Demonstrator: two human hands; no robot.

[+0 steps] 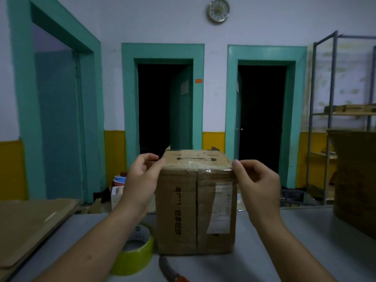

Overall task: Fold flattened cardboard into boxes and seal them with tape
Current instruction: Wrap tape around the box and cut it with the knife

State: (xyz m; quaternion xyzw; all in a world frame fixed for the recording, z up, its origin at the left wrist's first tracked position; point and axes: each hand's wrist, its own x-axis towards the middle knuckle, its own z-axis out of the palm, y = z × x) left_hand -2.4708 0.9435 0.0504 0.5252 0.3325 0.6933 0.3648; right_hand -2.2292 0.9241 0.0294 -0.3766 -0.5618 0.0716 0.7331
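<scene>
My left hand [142, 176] and right hand [259, 185] each pinch an end of the tape [205, 169] across the box [183, 212] top, so next I should press it flat.

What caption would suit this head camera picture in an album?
The left hand and right hand pinch clear tape along the top edge of a cardboard box, tape roll beside it.

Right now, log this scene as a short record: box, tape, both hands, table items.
box: upright on the table, flaps closed
tape strip: clear, stretched along the box's near top edge
left hand: pinches the strip's left end
right hand: pinches the strip's right end
tape roll: yellow-green, lying left of the box
flattened cardboard: stacked at table's left
</scene>
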